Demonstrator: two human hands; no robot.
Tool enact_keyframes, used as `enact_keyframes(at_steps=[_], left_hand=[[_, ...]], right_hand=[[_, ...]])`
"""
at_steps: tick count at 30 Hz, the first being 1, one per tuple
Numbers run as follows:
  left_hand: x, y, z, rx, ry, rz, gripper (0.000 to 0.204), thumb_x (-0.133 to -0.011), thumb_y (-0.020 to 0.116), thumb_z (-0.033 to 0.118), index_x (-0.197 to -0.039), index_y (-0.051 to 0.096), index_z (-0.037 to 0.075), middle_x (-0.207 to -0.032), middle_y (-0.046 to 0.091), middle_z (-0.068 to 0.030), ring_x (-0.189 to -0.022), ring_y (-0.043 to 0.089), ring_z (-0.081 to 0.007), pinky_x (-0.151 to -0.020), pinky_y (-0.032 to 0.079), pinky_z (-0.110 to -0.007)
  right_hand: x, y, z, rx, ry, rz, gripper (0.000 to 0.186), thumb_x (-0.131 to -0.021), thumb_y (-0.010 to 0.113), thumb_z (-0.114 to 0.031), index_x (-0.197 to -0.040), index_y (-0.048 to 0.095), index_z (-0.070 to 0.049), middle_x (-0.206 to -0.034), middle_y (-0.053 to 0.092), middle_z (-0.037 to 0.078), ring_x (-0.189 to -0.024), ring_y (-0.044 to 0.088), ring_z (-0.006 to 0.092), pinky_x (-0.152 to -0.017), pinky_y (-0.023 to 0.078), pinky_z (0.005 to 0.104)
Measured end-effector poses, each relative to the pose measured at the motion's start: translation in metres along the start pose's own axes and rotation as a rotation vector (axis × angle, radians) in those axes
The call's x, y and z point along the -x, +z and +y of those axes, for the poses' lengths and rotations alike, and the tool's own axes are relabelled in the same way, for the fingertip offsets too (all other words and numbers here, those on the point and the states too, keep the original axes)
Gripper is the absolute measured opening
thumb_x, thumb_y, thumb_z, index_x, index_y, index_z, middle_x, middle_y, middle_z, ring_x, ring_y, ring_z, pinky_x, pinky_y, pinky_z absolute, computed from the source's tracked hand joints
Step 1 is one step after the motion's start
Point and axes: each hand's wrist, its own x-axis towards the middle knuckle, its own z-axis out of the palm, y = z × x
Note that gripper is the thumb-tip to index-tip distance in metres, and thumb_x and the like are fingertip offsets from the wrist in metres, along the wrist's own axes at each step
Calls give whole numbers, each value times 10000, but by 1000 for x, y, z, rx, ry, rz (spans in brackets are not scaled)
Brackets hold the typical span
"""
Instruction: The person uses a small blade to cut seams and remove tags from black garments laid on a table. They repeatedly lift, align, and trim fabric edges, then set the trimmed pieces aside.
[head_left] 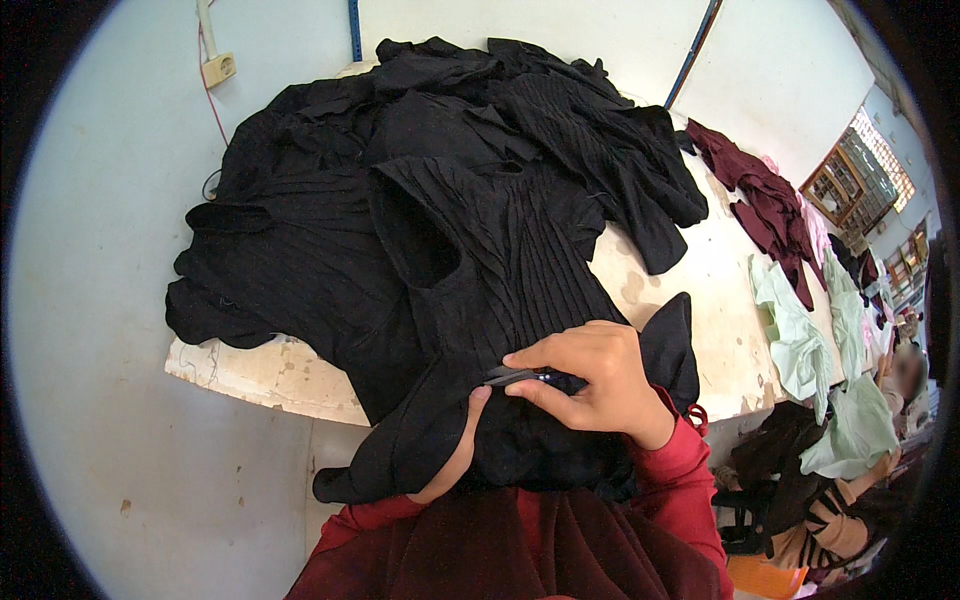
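Observation:
A black pleated garment (500, 270) hangs from the table edge toward me. My right hand (590, 380) pinches a small dark tool (520, 377) against the fabric; which kind of tool I cannot tell. My left hand (455, 450) is under the cloth, only the thumb and part of the palm showing, gripping the garment from below. Both sleeves are red.
A big pile of black garments (440, 130) covers the worn white table (260, 375). Maroon clothes (760, 200) and pale green ones (800, 340) lie at the right. Another person sits at the far right (905, 375). A wall socket (218, 68) is at the upper left.

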Motion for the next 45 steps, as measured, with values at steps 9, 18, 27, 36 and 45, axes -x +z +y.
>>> enact_keyframes(at_steps=[9, 18, 27, 36, 45], left_hand=[[-1, 1, 3, 30, 14, -46, 332, -924, 572, 245, -1099, 614, -34, -1081, 644, -156, -969, 616, -284, -864, 460, -358], [-2, 13, -14, -619, 519, -39, 320, -912, 565, 195, -1143, 590, -25, -1103, 626, -181, -992, 607, -312, -855, 470, -358], [6, 18, -21, 311, 126, 9, 324, -941, 528, 167, -1170, 558, -61, -1122, 614, -165, -1013, 584, -293, -910, 425, -338], [8, 21, -34, 549, -29, 86, 359, -940, 544, 211, -1167, 562, -66, -1137, 611, -170, -1033, 578, -293, -936, 403, -342], [10, 23, -37, 592, -18, 48, 350, -927, 564, 201, -1153, 575, -66, -1139, 613, -177, -1029, 584, -289, -924, 415, -334]], right_hand=[[10, 19, 0, -570, 261, 189, 210, -730, 766, -105, -908, 672, -42, -853, 667, 84, -699, 638, 115, -565, 465, 254], [17, 62, -2, -539, 478, 238, 64, -803, 694, -40, -832, 675, 15, -782, 650, 53, -682, 561, 58, -609, 423, 198], [23, 72, 18, -1706, 852, 68, 146, -817, 679, -121, -904, 586, -52, -674, 561, 11, -438, 323, 23, -421, 232, 210], [28, 47, 7, -372, 208, 263, 348, -726, 763, -176, -1033, 664, -46, -871, 676, 115, -700, 654, 189, -632, 497, 273], [21, 46, 7, -135, 53, 308, 237, -709, 767, -172, -904, 692, -61, -787, 694, 80, -633, 668, 207, -550, 487, 274]])
